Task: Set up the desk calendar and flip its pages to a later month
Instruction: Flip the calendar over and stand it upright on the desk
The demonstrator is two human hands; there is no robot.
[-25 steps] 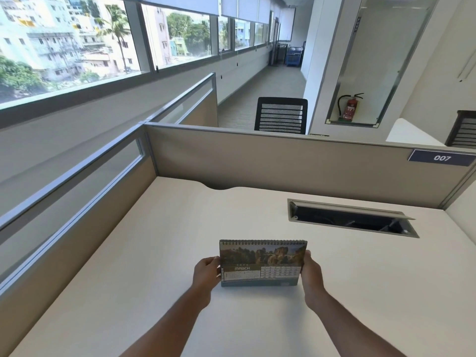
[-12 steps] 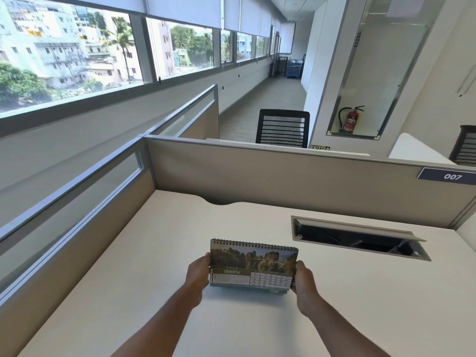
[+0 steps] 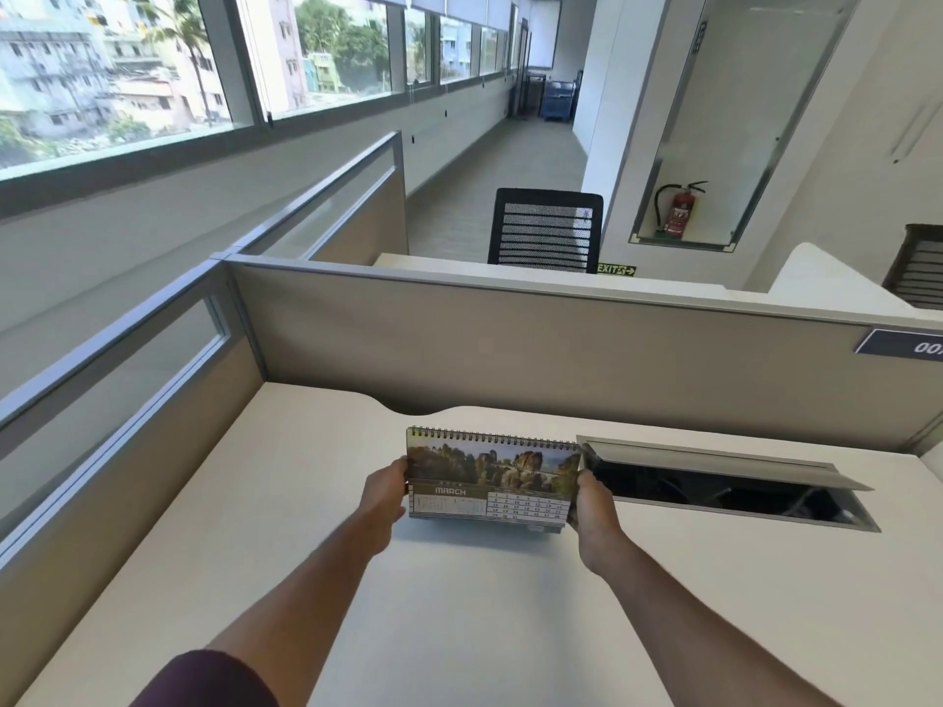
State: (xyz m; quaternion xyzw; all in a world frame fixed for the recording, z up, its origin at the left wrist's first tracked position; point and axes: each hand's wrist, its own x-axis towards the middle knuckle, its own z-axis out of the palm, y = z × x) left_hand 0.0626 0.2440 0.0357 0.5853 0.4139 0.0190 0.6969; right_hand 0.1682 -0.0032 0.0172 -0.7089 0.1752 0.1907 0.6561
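A spiral-bound desk calendar (image 3: 492,477) faces me, showing a landscape photo above the word MARCH and a date grid. It is held upright a little above the white desk (image 3: 459,604), with a shadow under its lower edge. My left hand (image 3: 385,494) grips its left edge. My right hand (image 3: 592,507) grips its right edge. The fingers behind the calendar are hidden.
An open cable hatch (image 3: 724,482) with a raised grey flap sits in the desk right of the calendar. Beige partition panels (image 3: 510,349) wall the desk at the back and left. A black mesh chair (image 3: 545,229) stands beyond the partition.
Both hands have carried the calendar farther from me and a little up off the desk, nearer the cable hatch. The March page still faces me.
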